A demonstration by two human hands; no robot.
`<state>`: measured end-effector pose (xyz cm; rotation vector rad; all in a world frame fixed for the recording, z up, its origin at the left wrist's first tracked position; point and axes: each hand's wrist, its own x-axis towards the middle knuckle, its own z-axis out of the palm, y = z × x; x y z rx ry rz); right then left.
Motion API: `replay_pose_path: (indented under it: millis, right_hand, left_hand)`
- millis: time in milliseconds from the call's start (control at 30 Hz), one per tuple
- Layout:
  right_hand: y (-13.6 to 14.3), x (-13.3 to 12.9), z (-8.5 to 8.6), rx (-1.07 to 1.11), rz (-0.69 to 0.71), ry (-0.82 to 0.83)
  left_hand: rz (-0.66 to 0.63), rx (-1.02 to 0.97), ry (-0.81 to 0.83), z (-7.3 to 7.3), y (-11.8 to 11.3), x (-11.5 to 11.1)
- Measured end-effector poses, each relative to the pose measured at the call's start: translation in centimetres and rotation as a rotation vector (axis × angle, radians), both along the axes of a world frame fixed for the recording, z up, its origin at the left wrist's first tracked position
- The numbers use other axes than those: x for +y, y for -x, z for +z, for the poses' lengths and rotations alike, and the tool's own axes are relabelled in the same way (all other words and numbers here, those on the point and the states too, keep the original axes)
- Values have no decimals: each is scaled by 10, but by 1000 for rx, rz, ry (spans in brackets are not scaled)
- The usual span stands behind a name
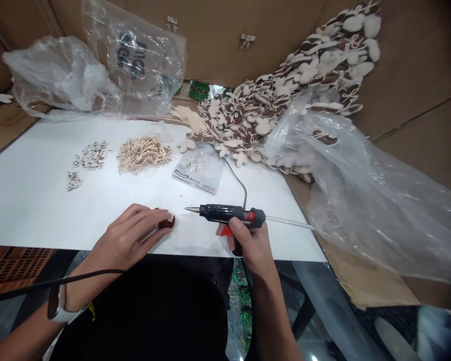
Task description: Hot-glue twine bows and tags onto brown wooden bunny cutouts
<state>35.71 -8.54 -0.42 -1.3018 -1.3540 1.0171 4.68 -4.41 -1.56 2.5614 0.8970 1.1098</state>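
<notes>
Close to the front edge of the white tabletop, my left hand (130,233) is closed on a small brown piece (167,222) with a white patch; my fingers cover most of it. My right hand (248,240) grips a black hot glue gun (225,213) by its handle, around the orange trigger. The metal nozzle points left, a short gap away from the brown piece. A clear glue stick (289,221) sticks out of the gun's back end, and a dark cord (238,180) runs up behind it.
Behind my hands lie a heap of cream string bows (145,153), small white-and-brown bits (92,154) and a printed card (199,168). Brown-and-cream felt shapes (248,110) pile up at the back right, beside clear plastic (379,185). Plastic bags (63,75) stand back left, against cardboard walls (218,45).
</notes>
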Motion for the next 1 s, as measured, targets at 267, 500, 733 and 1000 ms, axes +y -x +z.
replay_pose_path:
  millis: [267, 500, 733, 1000]
  right_hand:
    - [1, 2, 0, -25, -6, -26]
    - [1, 3, 0, -31, -1, -28]
    - [1, 2, 1, -31, 6, -12]
    - [0, 2, -1, 2, 2, 5]
  left_hand:
    - [8, -14, -27, 3, -3, 2]
    - [3, -28, -29, 2, -6, 2]
    - [19, -22, -5, -1, -5, 0]
    - [96, -7, -20, -1, -4, 1]
